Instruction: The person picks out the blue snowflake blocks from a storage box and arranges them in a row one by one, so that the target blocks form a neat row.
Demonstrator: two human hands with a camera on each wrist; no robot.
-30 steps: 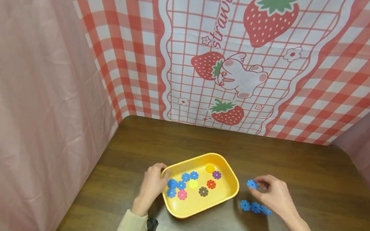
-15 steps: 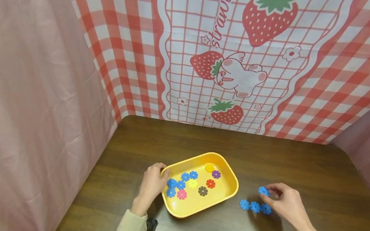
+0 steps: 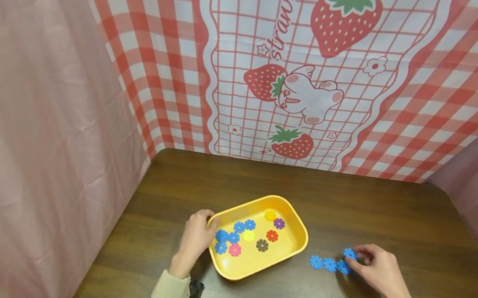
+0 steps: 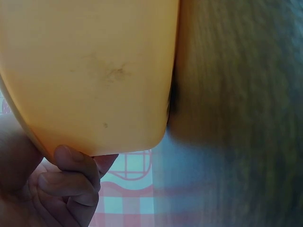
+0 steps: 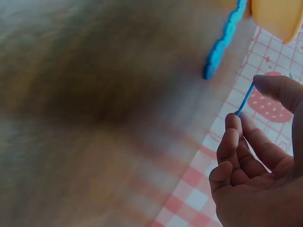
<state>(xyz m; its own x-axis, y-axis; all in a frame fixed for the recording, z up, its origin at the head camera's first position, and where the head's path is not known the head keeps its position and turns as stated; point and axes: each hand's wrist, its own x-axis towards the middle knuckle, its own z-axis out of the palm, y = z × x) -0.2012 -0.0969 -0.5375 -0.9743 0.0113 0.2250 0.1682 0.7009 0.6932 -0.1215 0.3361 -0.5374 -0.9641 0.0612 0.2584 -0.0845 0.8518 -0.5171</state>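
**Right hand pinches one blue disc over the row, left hand braces the tray**

Your right hand (image 3: 378, 270) has a blue disc (image 3: 349, 252) between thumb and fingertip, gap narrow, just the disc's width. The right wrist view shows it gripped at opposite edges; likely that leaves both faces and the rest of the rim unobstructed. Remaining fingers are folded back, out of the way.

Disc is off the tabletop (image 3: 393, 207) and apart from the row of three blue discs (image 3: 329, 264), near its right end. Row sits to the right of the tray, probably so it's within easy reach of that hand. Can't tell whether the row's discs are interlocked or only touching.

Your left hand (image 3: 200, 233) grips the left end of the yellow tray (image 3: 247, 267): thumb over the rim, fingers curled against the outer wall. Reads as steadying, since the tray seems to rest on the tabletop, set at a slant.

Inside, more blue discs (image 3: 233, 238) bunch toward your left hand, some overlapping; pink, yellow, brown, red and purple ones lie loose beside them.
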